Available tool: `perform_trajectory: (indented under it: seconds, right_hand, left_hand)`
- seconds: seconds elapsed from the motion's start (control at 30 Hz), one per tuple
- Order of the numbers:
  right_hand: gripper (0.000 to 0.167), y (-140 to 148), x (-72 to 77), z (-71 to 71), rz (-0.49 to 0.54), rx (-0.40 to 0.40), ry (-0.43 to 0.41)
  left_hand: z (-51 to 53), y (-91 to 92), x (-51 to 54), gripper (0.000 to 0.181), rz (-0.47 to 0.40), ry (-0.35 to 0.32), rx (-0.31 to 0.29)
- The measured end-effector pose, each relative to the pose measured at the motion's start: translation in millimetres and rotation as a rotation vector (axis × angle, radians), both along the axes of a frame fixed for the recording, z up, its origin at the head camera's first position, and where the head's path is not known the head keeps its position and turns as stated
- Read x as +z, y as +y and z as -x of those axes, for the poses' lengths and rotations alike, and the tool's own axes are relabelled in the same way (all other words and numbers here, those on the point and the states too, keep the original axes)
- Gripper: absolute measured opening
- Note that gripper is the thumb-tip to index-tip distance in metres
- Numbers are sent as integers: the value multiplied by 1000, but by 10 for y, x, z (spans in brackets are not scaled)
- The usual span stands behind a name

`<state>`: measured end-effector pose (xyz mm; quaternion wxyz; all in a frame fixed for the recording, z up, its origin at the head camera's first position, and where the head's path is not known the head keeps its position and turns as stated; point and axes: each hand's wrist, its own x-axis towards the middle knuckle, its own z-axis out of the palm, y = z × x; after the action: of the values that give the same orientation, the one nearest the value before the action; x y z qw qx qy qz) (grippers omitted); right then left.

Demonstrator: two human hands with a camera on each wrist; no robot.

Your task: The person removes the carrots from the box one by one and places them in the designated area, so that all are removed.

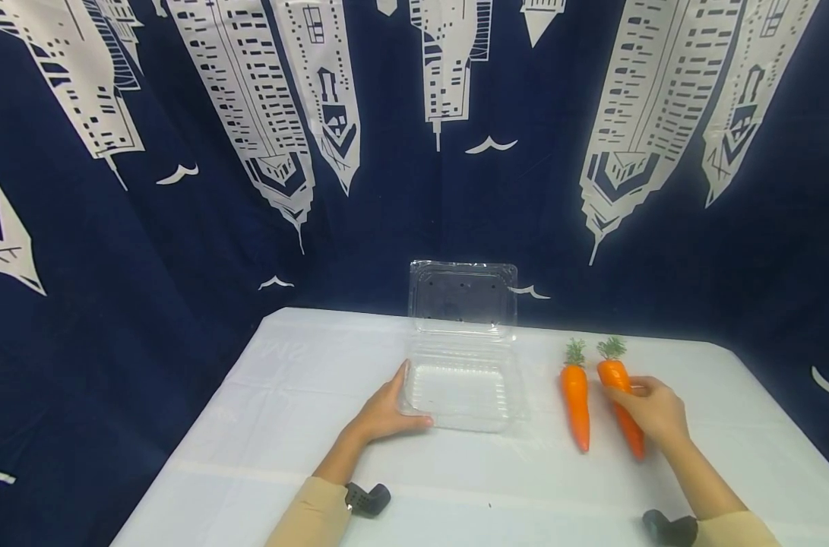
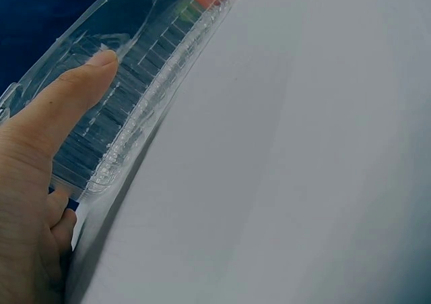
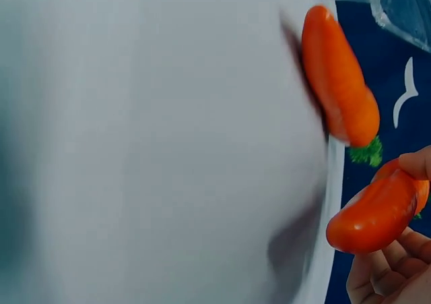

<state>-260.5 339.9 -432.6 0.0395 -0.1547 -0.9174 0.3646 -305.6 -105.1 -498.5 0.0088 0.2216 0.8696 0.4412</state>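
A clear plastic clamshell container [image 1: 458,391] stands on the table, its lid [image 1: 463,300] swung up at the back. My left hand [image 1: 387,410] holds its near left corner, the thumb along the front and the fingers at the left side. In the left wrist view, that thumb [image 2: 81,92] lies against the ribbed wall. To the right, my right hand [image 1: 653,410] grips an orange carrot [image 1: 614,372] with a green top between thumb and fingers. The gripped carrot [image 3: 377,216] has its tip towards the right wrist camera. Another carrot [image 1: 576,406] lies just left of it.
A white cloth covers the table [image 1: 250,456]. Behind it hangs a dark blue curtain [image 1: 441,205] with white building prints. Dark wrist devices [image 1: 368,500] show at both sleeves. Table surface lies between the container and the carrots.
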Motion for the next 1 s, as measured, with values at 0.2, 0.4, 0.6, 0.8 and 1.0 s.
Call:
perform_trajectory:
  seconds: [0.2, 0.4, 0.6, 0.8, 1.0]
  right_hand:
    - [78, 63, -47, 6, -8, -8, -14]
    - [75, 106, -94, 6, -23, -14, -11]
    - [75, 128, -112, 27, -22, -27, -39]
    - [75, 163, -132, 55, -46, -28, -50]
    - [75, 165, -125, 73, -44, -34, -64]
  left_hand:
    - [9, -1, -15, 126, 5, -13, 8]
    - [6, 2, -17, 125, 6, -14, 13]
    - [9, -1, -20, 125, 12, -12, 15]
    - [8, 1, -18, 126, 11, -14, 20]
    - [-4, 6, -16, 125, 10, -14, 19]
